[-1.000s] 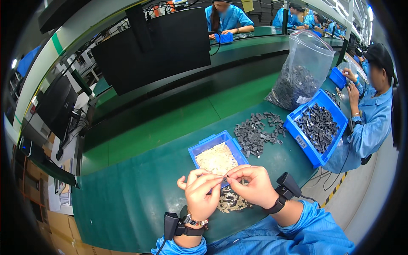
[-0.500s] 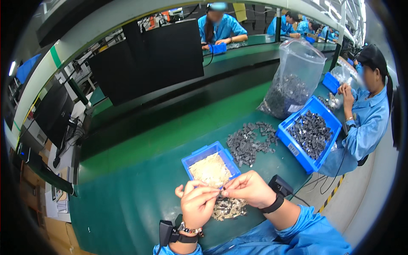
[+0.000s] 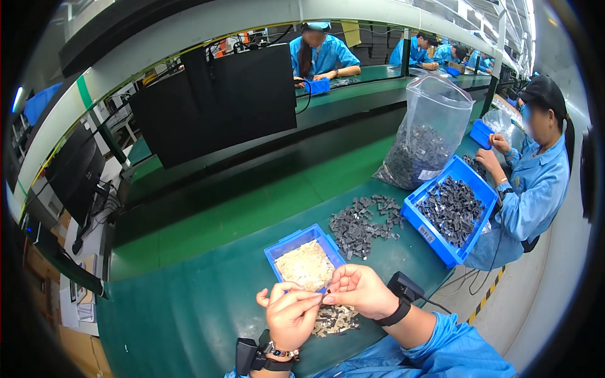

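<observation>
Green tabletop (image 3: pixel 208 302) spans the view from lower left to the right, its near edge running just below the person's forearms, with broad bare room to the left of the hands and crowded ground to the right. A clear plastic bag of dark parts (image 3: pixel 425 142) stands upright at the far right, and the large blue bin (image 3: pixel 450 211) of the same dark parts lies just in front of it, beside a co-worker's sleeve (image 3: pixel 526 195). A loose heap of dark parts (image 3: pixel 365 223) lies on the tabletop between that bin and the small blue tray (image 3: pixel 305 261), which holds pale, thin pieces. The tray sits directly ahead of both hands, touching or nearly touching their fingertips in the picture. A small pile of mixed pale and dark pieces (image 3: pixel 334 318) lies under and just behind the hands. Left hand (image 3: pixel 291 315) and right hand (image 3: pixel 359 291) meet at the fingertips over the tray's near edge, fingers pinched closed on 1 small pale piece (image 3: pixel 326 292), too small to show its long axis. The right hand is the nearer to the heap and the bin.
</observation>
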